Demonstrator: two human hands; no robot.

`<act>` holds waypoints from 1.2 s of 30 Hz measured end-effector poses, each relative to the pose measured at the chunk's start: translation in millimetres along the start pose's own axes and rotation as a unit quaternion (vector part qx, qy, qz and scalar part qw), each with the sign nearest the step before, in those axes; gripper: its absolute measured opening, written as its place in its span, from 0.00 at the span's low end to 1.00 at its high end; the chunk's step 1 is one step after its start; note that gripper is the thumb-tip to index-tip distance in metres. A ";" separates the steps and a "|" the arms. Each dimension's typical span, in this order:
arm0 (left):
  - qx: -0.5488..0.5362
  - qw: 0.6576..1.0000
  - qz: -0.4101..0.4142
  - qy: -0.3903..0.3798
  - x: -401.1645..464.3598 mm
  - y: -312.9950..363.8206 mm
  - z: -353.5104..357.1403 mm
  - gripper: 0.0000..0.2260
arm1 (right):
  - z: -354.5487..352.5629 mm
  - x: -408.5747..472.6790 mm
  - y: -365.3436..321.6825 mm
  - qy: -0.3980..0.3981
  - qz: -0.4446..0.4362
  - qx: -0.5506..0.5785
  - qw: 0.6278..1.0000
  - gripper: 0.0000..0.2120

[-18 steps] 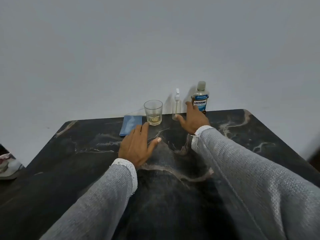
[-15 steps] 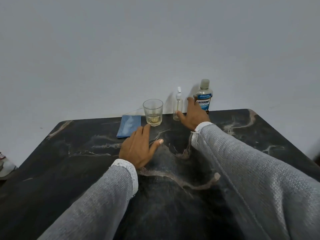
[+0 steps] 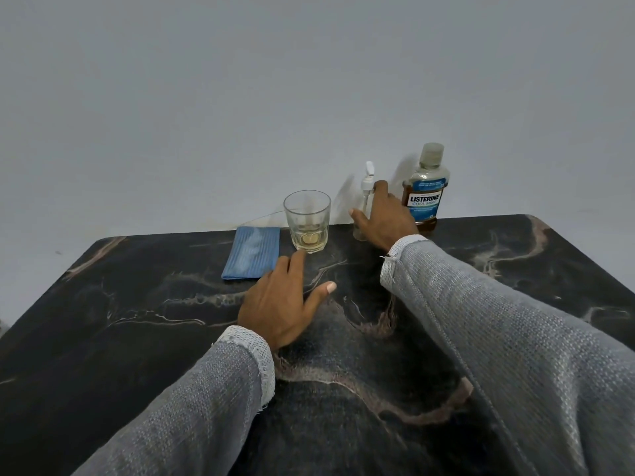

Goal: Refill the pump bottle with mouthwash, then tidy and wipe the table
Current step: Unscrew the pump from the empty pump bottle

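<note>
Clear pump bottle (image 3: 365,204) in right hand (image 3: 386,218)

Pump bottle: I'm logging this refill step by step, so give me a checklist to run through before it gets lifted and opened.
1. Right hand on the pump bottle: ok, thumb and fingers wrap its body.
2. Pump bottle upright on the table: ok.
3. Pump head in place: ok, white top still fitted.
4. Mouthwash bottle within reach, capped, holding liquid: ok, it stands just right of the hand.
5. Left hand free to help: ok, open, flat near the glass.
6. Blue cloth ready for wiping: ok, folded beside the glass.
</note>
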State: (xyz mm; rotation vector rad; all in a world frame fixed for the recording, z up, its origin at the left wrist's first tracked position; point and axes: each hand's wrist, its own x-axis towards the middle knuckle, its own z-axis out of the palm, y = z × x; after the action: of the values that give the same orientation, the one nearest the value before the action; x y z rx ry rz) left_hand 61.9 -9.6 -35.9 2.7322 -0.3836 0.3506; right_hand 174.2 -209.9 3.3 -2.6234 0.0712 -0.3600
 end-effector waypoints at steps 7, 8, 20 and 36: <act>-0.043 0.999 -0.014 -0.003 -8.5 1.8 -1.6 0.32 | -1.1 -13.4 1.2 0.018 -0.013 0.027 0.999 0.25; -0.062 0.998 -0.021 -0.008 -12.1 2.3 -3.8 0.32 | -4.1 -20.1 0.8 0.018 -0.013 0.038 0.999 0.26; -0.340 0.936 -0.086 0.017 -124.4 23.0 -39.2 0.16 | -37.5 -212.4 -16.4 -0.005 -0.168 0.199 0.966 0.26; -0.539 0.837 -0.068 0.064 -145.0 48.0 -41.1 0.11 | -11.6 -280.0 -20.6 0.020 -0.177 0.233 0.956 0.26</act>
State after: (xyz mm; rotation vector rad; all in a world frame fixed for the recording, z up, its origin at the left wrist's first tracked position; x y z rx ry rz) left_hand -95.9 -5.5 -25.5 1.5981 -0.2304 0.1795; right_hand -99.1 -165.1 -44.4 -2.1522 -0.4262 -0.4836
